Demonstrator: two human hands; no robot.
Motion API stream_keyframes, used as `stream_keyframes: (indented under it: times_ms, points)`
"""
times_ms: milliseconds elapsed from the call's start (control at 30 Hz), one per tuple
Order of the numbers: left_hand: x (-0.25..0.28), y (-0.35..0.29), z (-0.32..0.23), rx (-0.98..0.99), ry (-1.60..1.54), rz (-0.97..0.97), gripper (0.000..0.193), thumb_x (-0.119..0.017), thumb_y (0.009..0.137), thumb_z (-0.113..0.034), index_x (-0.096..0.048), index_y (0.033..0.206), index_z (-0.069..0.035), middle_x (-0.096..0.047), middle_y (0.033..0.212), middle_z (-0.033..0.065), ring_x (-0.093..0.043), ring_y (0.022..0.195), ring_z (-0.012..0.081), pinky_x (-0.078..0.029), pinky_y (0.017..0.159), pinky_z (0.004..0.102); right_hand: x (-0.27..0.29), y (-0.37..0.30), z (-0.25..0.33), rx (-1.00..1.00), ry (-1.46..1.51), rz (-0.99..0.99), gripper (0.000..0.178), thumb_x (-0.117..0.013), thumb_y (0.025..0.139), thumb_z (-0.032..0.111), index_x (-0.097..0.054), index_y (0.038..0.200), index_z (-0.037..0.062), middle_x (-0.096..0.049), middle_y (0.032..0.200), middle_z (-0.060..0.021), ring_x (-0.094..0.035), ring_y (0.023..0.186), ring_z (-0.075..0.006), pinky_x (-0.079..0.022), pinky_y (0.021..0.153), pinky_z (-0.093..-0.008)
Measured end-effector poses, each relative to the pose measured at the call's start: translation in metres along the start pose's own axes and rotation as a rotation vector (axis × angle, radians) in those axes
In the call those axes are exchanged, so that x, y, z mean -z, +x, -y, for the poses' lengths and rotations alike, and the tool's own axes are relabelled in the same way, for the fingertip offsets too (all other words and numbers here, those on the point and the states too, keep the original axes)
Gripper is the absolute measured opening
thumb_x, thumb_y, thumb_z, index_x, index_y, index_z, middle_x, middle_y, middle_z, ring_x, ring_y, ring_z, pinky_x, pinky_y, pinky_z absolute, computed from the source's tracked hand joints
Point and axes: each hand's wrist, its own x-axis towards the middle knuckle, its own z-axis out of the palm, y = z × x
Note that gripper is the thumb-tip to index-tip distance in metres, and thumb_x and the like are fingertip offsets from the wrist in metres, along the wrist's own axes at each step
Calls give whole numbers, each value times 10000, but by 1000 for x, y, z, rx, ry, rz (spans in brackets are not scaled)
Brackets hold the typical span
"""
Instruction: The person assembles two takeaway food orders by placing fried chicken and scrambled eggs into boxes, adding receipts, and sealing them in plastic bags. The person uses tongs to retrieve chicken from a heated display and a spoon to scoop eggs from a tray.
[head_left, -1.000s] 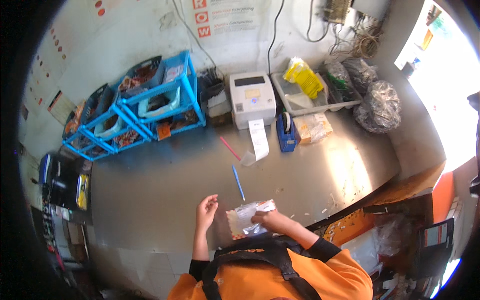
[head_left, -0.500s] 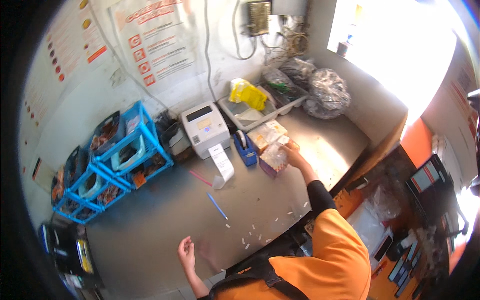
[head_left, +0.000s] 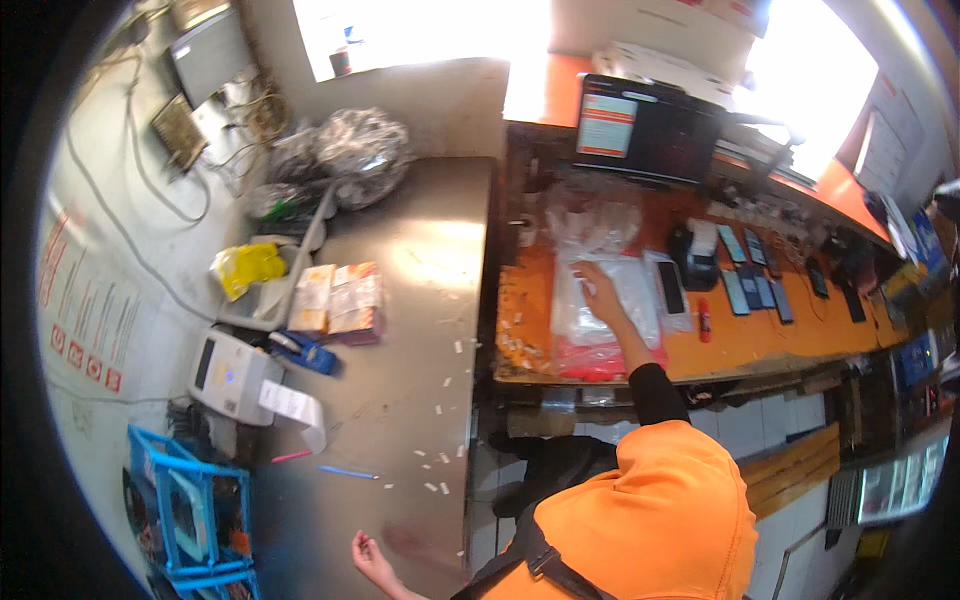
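My right hand (head_left: 600, 292) reaches over the orange-brown desk at the right, fingers stretched and apart, nothing visibly held. Under it lies a stack of clear plastic bags (head_left: 628, 278); whether the fingertips touch it I cannot tell. A red plastic sheet (head_left: 590, 358) shows beneath the near end of the stack. My left hand (head_left: 372, 562) hangs over the near part of the metal table (head_left: 400, 400), fingers loosely curled with gaps and no object seen in them. A blue pen (head_left: 348, 472) and a pink stick (head_left: 292, 456) lie beyond it.
Two wrapped boxes (head_left: 355, 305), a blue tape dispenser (head_left: 304, 352) and a white label printer (head_left: 225, 375) stand on the metal table. Blue crates (head_left: 190, 510) are at the left. Several phones (head_left: 752, 275), a monitor (head_left: 650, 125) and a red marker (head_left: 704, 320) occupy the desk.
The view has turned to the right. My right hand has let go of the wrapped box on the metal table and is now over the bags on the desk. The left hand remains loosely curled.
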Motion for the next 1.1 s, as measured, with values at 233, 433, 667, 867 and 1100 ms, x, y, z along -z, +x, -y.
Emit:
stream_keyframes:
  times_ms: [233,433,667,867,1100]
  points:
    - [-72,-12,-57,-185,-15,82,319,-516,844,48,-547,1160,20,-561,1062,92,-530,945,150,-433,846,271,191,-39,-174,-595,-258,-695,251,-530,787,76,-670,977,-9,-672,876,-184,-647,830,-321,-491,761,-366]
    - [-160,-104,-68,-35,117,19,279,-590,869,-66,-585,1137,9,-613,1099,149,-575,983,232,-455,874,324,255,-33,-308,-344,-585,-659,287,-622,727,19,-575,1008,-19,-631,857,-170,-626,763,-304,-485,675,-401]
    - [-225,-160,-102,-12,58,134,277,-571,795,48,-595,1070,27,-611,985,75,-574,911,149,-454,845,274,268,-66,-292,-373,141,-416,293,-658,753,-8,-571,1032,14,-630,918,-72,-603,784,-153,-491,660,-298]
    - [-210,-199,-122,-22,53,80,272,-571,792,51,-604,1060,12,-614,991,67,-586,908,147,-467,830,274,185,-58,-136,-557,608,451,553,-711,748,53,-466,1242,6,-583,1134,-66,-552,1049,-177,-447,918,-336]
    - [-114,-324,-94,-55,15,-100,268,-612,814,-5,-617,1080,-40,-608,998,43,-581,868,127,-467,750,256,-25,-164,165,-133,1107,1465,600,-688,806,101,-363,1299,-4,-535,1190,-52,-512,1064,-122,-438,876,-292]
